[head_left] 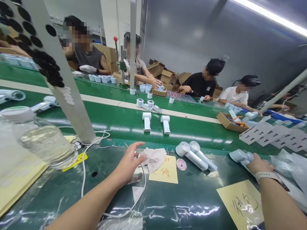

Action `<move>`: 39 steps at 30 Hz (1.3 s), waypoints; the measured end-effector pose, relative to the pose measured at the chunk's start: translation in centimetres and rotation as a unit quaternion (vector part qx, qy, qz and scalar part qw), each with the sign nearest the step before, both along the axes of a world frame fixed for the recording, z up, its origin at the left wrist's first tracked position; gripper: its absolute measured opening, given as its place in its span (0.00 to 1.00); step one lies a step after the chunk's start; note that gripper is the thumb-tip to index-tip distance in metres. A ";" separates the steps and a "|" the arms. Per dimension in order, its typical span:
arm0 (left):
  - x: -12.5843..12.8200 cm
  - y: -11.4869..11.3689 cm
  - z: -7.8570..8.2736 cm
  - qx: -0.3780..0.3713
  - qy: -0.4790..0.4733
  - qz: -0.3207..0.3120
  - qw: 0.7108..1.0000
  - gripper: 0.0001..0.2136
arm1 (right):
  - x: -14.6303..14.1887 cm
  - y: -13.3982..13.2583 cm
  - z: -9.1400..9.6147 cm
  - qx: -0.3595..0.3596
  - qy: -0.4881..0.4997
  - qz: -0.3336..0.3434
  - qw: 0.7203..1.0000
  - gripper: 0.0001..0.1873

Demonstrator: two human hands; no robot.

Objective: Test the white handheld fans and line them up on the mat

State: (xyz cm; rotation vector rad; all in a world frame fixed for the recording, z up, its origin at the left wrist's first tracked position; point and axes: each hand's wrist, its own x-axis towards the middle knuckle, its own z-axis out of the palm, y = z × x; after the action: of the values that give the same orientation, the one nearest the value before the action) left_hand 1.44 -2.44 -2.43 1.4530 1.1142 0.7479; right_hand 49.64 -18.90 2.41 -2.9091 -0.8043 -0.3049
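While a clear bottle [45,137] with a white cap stands at the far left, a slanted post [80,118] bearing black discs [50,72] rises just beside it, and a white cable [83,166] loops over the green worktop. Next comes the left hand [128,161], its fingers spread and its thumb at a crumpled white tissue [155,158]; whether the thumb touches it, I cannot tell. The tissue partly covers a yellow note [168,175]. Behind it, two pale handheld devices [146,122] lie apart on the green belt. Further right are a pink round piece [181,164] and two light-blue handheld devices [196,160] lying side by side. Near a second yellow sheet [240,198], the right hand [260,167] reaches over another light-blue device [237,155]; its fingertips are hidden, so I cannot tell whether they grip it. Clear plastic bags [290,169] lie at the far right.
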 end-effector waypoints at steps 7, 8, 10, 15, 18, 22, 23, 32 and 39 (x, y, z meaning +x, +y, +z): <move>-0.2 -1.2 0.9 0.121 0.006 -0.070 0.990 0.21 | -8.6 13.1 -0.4 -0.043 0.117 0.187 0.974 0.19; -0.2 -1.3 0.9 0.123 0.008 -0.070 0.990 0.21 | -10.6 15.4 -0.7 -0.050 0.146 0.242 0.958 0.16; -0.1 -1.1 0.6 0.121 0.006 -0.062 0.991 0.20 | -14.6 19.9 -1.2 -0.063 0.196 0.317 0.926 0.15; 0.2 -0.3 -0.7 0.098 -0.014 -0.015 0.995 0.16 | -23.9 27.7 -2.4 -0.063 0.232 0.323 0.915 0.17; 0.3 -0.2 -1.0 0.073 -0.010 0.016 0.997 0.14 | -28.9 29.3 -3.7 -0.031 0.201 0.276 0.939 0.18; 0.4 -0.6 -0.7 0.055 -0.018 0.018 0.998 0.13 | -33.0 28.7 -5.2 0.013 0.172 0.222 0.960 0.20; 0.4 -0.7 -0.6 0.045 -0.033 0.022 0.998 0.13 | -33.2 28.4 -5.1 0.022 0.176 0.220 0.959 0.20; 0.9 -0.1 -0.2 -0.089 -0.241 0.130 0.958 0.13 | -33.1 18.5 -2.4 0.093 0.312 0.409 0.852 0.14; 0.6 0.3 0.6 -0.304 -0.449 0.071 0.837 0.18 | -36.0 9.5 -4.8 0.289 0.290 0.500 0.763 0.17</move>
State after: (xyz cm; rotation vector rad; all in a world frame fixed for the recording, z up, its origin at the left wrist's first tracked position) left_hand 2.04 -2.12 -1.86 0.3630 0.6068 0.9235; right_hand 13.64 -9.39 -2.35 -1.5165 -1.5768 0.3746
